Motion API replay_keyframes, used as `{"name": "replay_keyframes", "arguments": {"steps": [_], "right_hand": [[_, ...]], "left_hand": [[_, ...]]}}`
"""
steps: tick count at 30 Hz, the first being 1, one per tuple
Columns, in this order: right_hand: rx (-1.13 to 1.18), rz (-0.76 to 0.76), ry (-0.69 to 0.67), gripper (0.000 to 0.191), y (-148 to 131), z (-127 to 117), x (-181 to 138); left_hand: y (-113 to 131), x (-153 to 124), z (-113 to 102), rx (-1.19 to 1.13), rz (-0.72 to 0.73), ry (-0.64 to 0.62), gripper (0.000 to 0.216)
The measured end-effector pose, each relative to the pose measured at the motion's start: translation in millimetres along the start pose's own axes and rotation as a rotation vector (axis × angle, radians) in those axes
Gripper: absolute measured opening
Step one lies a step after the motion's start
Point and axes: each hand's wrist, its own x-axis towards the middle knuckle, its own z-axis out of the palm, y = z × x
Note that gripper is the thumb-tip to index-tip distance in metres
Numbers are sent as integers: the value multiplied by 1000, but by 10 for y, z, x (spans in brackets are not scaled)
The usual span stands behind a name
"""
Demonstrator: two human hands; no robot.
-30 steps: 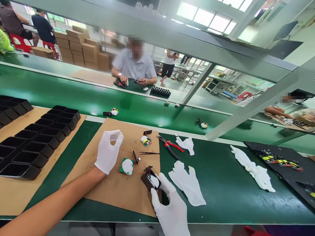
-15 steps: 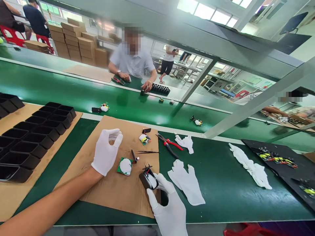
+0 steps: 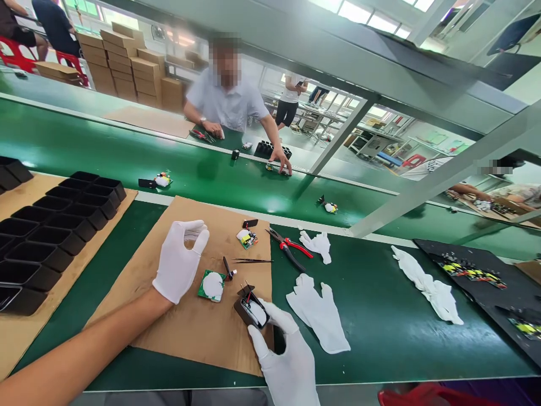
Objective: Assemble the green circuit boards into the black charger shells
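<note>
Both my hands wear white gloves. My right hand [image 3: 285, 355] grips a small black housing [image 3: 249, 311] with a white part and red and black wires inside, tilted over the cardboard sheet [image 3: 186, 332]. My left hand [image 3: 180, 260] hovers above the sheet with thumb and forefinger pinched into a ring; whether anything sits between them I cannot make out. Between the hands lies a green circuit board with a white disc [image 3: 211, 285]. A small black part [image 3: 228, 269] and tweezers [image 3: 252, 260] lie just beyond it, and another small board [image 3: 245, 238] farther back.
Red-handled pliers [image 3: 289, 248] and spare white gloves [image 3: 315, 313] lie on the green bench right of the sheet. Black trays [image 3: 51, 231] stand at the left, a black tray with parts [image 3: 477, 273] at the right. Across the conveyor [image 3: 127, 158] a person reaches for parts.
My hands have hardly moved; the right one tilted the black housing slightly. The person opposite stretched an arm out to the right along the conveyor. Parts on the belt drifted left.
</note>
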Motion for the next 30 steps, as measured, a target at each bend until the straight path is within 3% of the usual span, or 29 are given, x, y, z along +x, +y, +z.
{"name": "replay_keyframes", "arguments": {"steps": [3,10,17,21,30], "right_hand": [[-54,32,-19,49,1,0,-10],[61,-89,-62,36,-27,2,30],[11,-98,-49,44,-21,-8,33],[-60,-119,-77,38,10,12,9],[-30,-119,-109,46,-25,-10,43]], "left_hand": [[-7,7,-1,-1,3,3,36],[-28,2,5,1,17,-5,34],[-9,6,-1,2,16,-8,34],[-10,4,5,4,13,-8,34],[-32,8,10,8,16,-11,35]]}}
